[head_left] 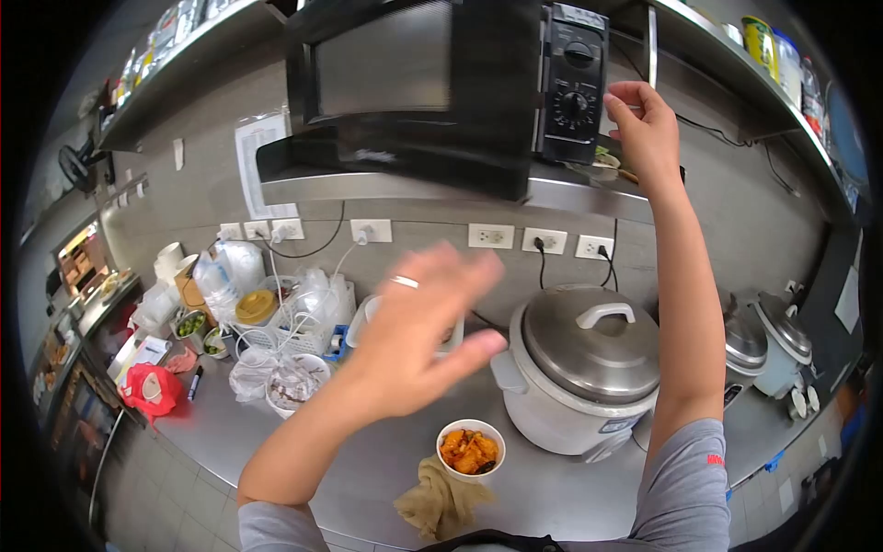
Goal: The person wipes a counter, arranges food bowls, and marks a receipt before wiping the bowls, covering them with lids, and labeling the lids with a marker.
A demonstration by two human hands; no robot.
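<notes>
My left hand, blurred and wearing a ring, is raised over the counter with its fingers and thumb spread; it holds nothing. Above it, the black microwave sits on a shelf, its door blurred and standing out from the body. My right hand is up at the right edge of the control panel, fingers bent and thumb apart, with nothing visible in them. Below on the counter stands a white bowl of orange-coloured food. A crumpled tan cloth lies against its front left.
A large rice cooker with a metal lid stands right of the bowl, and more cookers beyond. Baskets and plastic bags crowd the counter's left. Wall outlets with cords run beneath the microwave shelf.
</notes>
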